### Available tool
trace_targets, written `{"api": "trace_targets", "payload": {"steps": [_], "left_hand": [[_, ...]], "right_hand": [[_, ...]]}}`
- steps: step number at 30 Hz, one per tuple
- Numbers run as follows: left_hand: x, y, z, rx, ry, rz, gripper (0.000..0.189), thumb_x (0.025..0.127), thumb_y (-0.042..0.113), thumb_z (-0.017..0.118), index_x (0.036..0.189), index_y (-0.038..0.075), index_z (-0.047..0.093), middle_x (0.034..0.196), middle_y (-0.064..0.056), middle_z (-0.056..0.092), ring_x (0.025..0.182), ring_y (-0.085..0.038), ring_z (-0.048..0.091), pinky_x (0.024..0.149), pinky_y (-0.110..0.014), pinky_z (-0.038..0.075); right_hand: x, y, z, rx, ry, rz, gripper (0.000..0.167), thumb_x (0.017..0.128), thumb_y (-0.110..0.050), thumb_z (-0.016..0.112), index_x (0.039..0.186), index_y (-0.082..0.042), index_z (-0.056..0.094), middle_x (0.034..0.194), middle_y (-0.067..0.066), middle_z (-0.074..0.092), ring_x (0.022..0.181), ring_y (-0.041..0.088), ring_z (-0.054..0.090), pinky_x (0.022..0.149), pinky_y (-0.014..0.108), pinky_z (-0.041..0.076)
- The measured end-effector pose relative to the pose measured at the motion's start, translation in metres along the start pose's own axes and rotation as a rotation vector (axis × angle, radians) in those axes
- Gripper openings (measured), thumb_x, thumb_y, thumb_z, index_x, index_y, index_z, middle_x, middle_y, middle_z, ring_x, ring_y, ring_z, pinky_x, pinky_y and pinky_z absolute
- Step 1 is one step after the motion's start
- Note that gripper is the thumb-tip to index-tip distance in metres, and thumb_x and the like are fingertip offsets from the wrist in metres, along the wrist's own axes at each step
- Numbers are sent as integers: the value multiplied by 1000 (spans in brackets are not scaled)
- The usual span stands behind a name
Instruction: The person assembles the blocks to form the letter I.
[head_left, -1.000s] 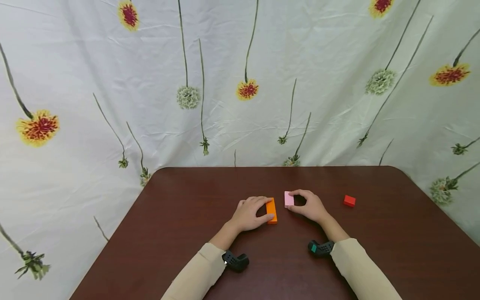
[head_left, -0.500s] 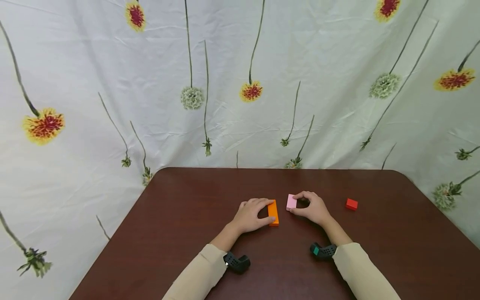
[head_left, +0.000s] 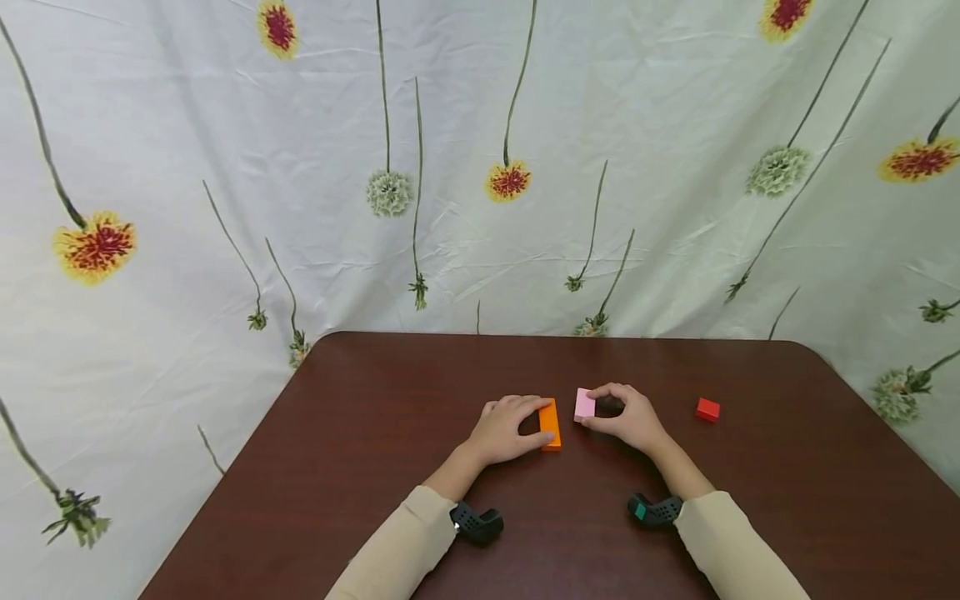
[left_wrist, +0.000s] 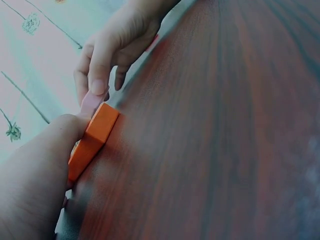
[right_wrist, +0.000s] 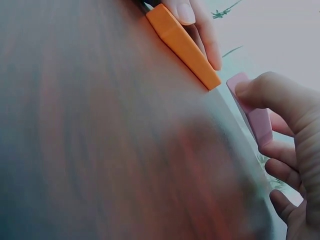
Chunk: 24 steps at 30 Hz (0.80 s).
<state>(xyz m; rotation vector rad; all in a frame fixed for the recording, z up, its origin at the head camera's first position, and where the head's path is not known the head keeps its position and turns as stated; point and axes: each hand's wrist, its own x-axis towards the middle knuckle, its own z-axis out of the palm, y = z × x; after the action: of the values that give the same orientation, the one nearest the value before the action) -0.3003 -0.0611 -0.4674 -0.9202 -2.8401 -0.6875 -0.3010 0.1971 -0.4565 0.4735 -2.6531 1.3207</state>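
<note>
Fingers of the left hand pinch the orange block at both ends, maybe to keep it straight. Beside it, not touching, the right hand pinches the pink block, likely to steady it. A red block sits farther right.

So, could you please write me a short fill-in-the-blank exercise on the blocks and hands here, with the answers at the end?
1. The orange block is held by the person's ____ hand.
2. The right hand holds a small block coloured ____.
3. The red block lies on the table, off to the person's ____ of both hands.

Missing words: left; pink; right.
</note>
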Motion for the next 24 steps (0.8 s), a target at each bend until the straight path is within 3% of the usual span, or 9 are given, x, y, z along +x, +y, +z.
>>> {"api": "trace_targets", "payload": {"steps": [7,17,24], "left_hand": [[0,-1,1,-9,27,11,62,93,55,55,145,22,49,143,-3,51,129,-28,44,97,-50,33],[0,0,0,-3,-13,-25,62,93,56,55,147,25,47,146,-1,48,131,-26,41,99,-48,32],[0,1,-1,-6,1,-11,62,93,56,54,146,24,48,145,-1,49,130,-26,43,98,-48,32]], "right_hand": [[-2,-6,-1,-5,-3,-18,40,76,-29,84,109,-11,71,117,12,62,107,32,52,91,55,43],[-11,-16,1,4,-26,-55,40,73,-32,86,107,-15,72,112,6,64,106,29,55,91,53,45],[-16,-21,4,7,-44,-96,39,74,-32,86,107,-16,72,111,3,65,104,27,56,90,51,46]]}}
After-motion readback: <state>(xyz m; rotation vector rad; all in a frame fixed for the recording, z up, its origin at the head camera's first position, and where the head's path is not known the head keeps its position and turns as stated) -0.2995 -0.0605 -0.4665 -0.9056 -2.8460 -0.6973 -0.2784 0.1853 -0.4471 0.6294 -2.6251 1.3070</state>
